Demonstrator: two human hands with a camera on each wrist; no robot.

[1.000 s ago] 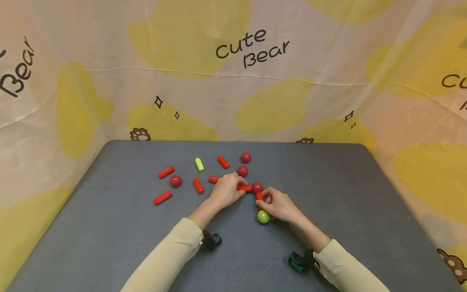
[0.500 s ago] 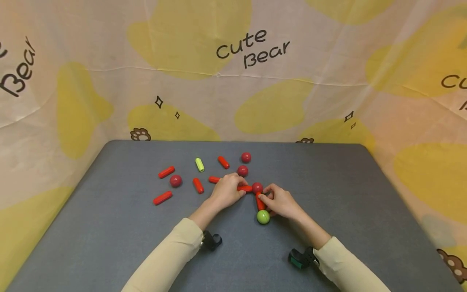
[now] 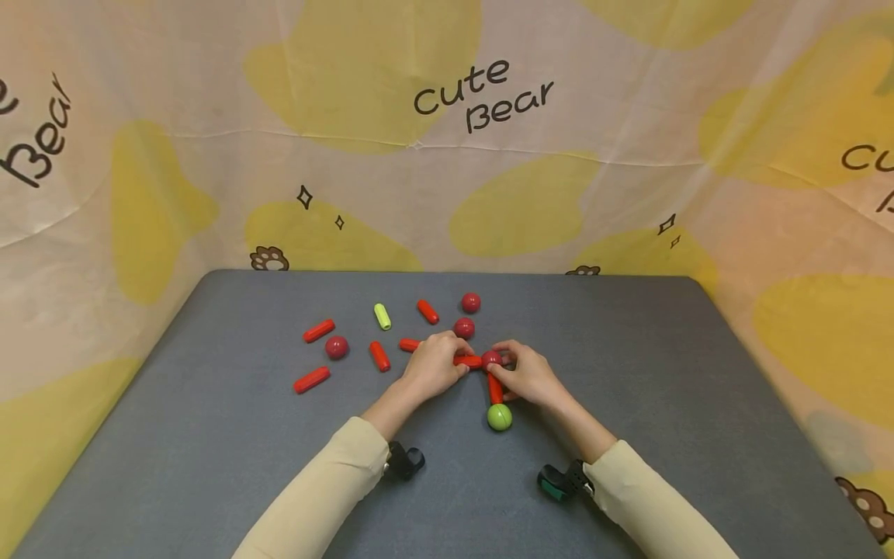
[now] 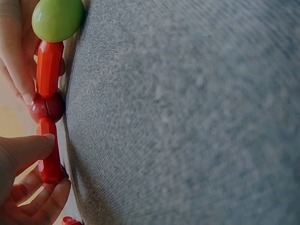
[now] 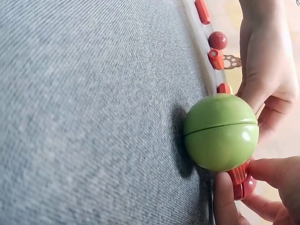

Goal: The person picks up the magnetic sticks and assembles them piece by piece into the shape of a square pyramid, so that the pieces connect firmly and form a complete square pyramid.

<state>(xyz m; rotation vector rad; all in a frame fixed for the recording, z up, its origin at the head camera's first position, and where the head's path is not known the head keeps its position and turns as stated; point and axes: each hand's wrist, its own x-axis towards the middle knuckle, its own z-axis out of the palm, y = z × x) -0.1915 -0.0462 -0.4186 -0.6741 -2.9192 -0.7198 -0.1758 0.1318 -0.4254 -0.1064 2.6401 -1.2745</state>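
My left hand point(image 3: 434, 363) pinches a red ribbed rod point(image 4: 50, 161) between thumb and fingers. One end of that rod meets a dark red grooved ball point(image 3: 492, 358). Thumb and fingers of my right hand point(image 3: 531, 374) grip this ball from the right. From the ball a second red rod point(image 3: 495, 390) runs toward me, ending at a larger green ball point(image 3: 499, 418) with a groove round it. In the right wrist view the green ball hides much of the second rod. How deep the rods sit in the balls I cannot tell.
Loose pieces lie left of and behind my hands on the grey table point(image 3: 670, 373): several red rods point(image 3: 311, 380), a light green rod point(image 3: 382, 316) and red balls point(image 3: 337, 347). Two red balls point(image 3: 471, 303) sit just beyond my left hand. A patterned cloth point(image 3: 391, 101) hangs behind.
My right hand has slid from the second red rod up to the red ball and now grips it. The rod and green ball have swung slightly left. My left hand stays put.
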